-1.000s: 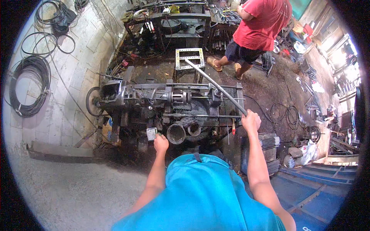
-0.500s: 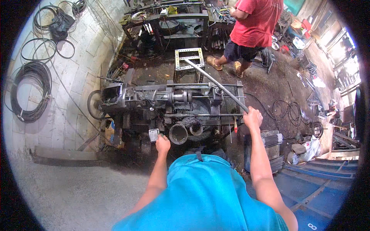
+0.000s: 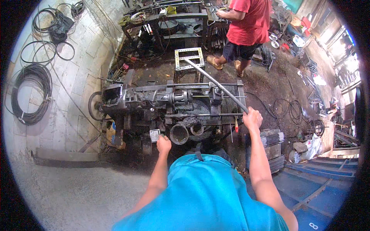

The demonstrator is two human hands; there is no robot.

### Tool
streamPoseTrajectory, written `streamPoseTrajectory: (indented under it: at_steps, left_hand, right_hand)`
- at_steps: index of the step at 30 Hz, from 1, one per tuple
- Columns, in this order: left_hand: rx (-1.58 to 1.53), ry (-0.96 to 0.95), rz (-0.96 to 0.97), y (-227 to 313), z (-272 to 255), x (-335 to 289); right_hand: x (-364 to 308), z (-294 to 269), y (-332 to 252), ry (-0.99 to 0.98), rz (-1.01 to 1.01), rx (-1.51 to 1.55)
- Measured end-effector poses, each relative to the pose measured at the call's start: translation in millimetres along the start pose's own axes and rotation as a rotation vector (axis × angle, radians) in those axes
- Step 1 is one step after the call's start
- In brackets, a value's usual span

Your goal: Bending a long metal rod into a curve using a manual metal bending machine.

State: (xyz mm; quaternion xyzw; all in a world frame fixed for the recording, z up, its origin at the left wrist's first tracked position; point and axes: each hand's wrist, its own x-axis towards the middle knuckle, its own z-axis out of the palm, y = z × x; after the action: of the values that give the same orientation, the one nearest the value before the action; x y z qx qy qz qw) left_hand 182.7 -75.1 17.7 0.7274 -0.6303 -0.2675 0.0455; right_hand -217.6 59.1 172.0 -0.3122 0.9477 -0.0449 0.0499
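Observation:
In my right hand [image 3: 252, 119] is the near end of a long grey metal bar [image 3: 219, 86], fingers wrapped round it. The bar slants away to the far left across a lathe-like machine [image 3: 177, 96]. Its far end lies over a white perforated metal frame stand [image 3: 189, 49]. My left hand [image 3: 163, 144] is closed at the machine's front, beside a small pale square box [image 3: 154, 135]. What its fingers grip cannot be made out. Right of it are two round metal cups [image 3: 179, 134], open at the top.
A person in a red shirt [image 3: 250, 23] stands beyond the machine at a cluttered workbench [image 3: 181, 17]. Coiled cable [image 3: 31, 94] hangs on the left wall. Stacked metal rods [image 3: 271, 138] lie right of the machine, and a blue panel [image 3: 316, 192] is at lower right.
The person in red has shifted left, an arm now reaching over the bench. My hands, the bar and the machine look almost unchanged.

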Motion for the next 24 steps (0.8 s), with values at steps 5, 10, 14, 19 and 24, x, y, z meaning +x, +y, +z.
streamPoseTrajectory:
  at_steps: [5, 10, 14, 19, 24]
  left_hand:
    - [-0.022, -0.014, -0.004, 2.2, -0.3, -1.0]
    - [-0.050, 0.059, 0.082, -5.3, 7.9, 1.9]
    - [-0.015, 0.021, 0.042, 1.2, 2.4, -1.9]
    - [-0.043, 0.024, 0.048, 1.6, 2.0, -2.1]
    - [-0.041, 0.040, 0.060, -4.3, 6.6, 1.1]
  right_hand:
    - [7.7, -3.0, 3.1, 0.000, -0.022, 0.003]
    - [8.2, -5.0, -0.1, 0.011, -0.020, -0.003]
    - [0.6, -3.6, -3.9, 0.023, -0.012, -0.025]
    - [-3.6, 1.0, -2.2, 0.046, -0.001, 0.000]
    - [1.5, 4.0, -0.3, 0.040, -0.009, -0.005]
